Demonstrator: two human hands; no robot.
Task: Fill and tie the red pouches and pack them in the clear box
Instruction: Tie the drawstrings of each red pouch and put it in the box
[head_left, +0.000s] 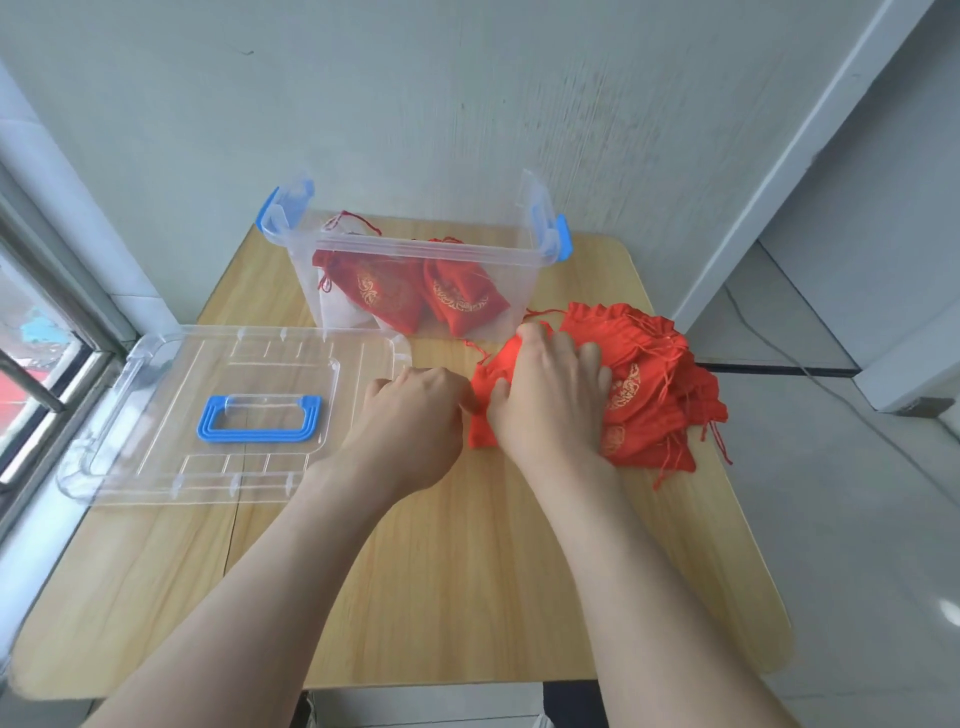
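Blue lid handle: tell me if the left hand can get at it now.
Probably yes. The left hand sits at the right edge of the clear lid, the blue handle lies flat on it, and nothing stands between them.

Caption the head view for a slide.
Right hand on the red pouch stack, left hand beside it; two pouches in the clear box.

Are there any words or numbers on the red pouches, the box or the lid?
None can be read.
The gold prints on the pouches in the clear box and on the pile of pouches are too blurred to tell patterns from letters.
The lid shows no label.
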